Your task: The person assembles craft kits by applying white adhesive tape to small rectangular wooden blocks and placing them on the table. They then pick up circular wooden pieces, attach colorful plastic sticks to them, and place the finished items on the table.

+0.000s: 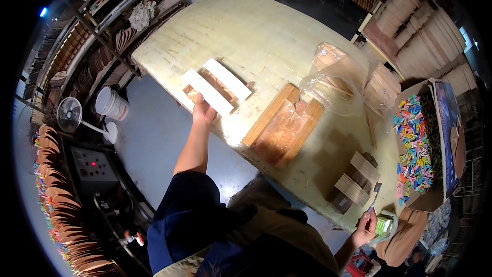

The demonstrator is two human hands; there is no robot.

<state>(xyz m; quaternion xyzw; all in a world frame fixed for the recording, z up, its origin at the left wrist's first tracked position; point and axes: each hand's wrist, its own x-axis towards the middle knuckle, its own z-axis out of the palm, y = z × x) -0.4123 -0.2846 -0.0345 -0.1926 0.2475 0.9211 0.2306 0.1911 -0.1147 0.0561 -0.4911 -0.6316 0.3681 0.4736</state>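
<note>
On the table's near left edge, my left hand (205, 110) is closed at the side of a white-topped wooden block (209, 93). Its fingertips meet a pale bit of wood there, too small to make out. Just behind lies a second white-topped block (228, 78), parallel to the first. At the lower right, my right hand (364, 229) grips a toothbrush (375, 196) by its handle, bristle end up. This hand is beside a tub holding something green (383, 224). Stacks of thin wooden strips (352, 190) lie just beyond it.
A wooden frame with a stained middle (304, 132) lies mid-table. Clear plastic wrap (333, 84) covers wooden pieces behind it. A cardboard box of colourful clothespins (416, 143) stands at the right. Left of the table are a fan (70, 114), a white bucket (111, 103) and loaded shelves.
</note>
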